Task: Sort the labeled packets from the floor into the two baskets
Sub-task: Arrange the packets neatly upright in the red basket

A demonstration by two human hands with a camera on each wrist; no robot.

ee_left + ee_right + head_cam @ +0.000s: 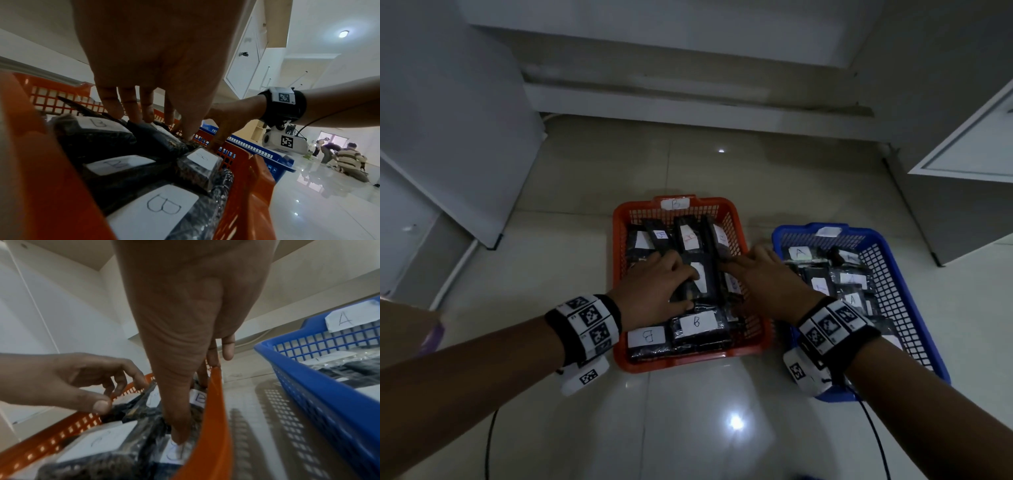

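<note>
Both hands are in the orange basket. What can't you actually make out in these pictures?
- Head view: the label on the packet under the left hand; the fingers cover it.
- Head view: the blue basket tag is glared white; the right wrist view shows A.
- Head view: the right hand hides the packets below it.
- Left wrist view: people far off are too small to make out.

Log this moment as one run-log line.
left hand: holds packet in orange basket | right hand: fingers on B packets | blue basket: A packets
</note>
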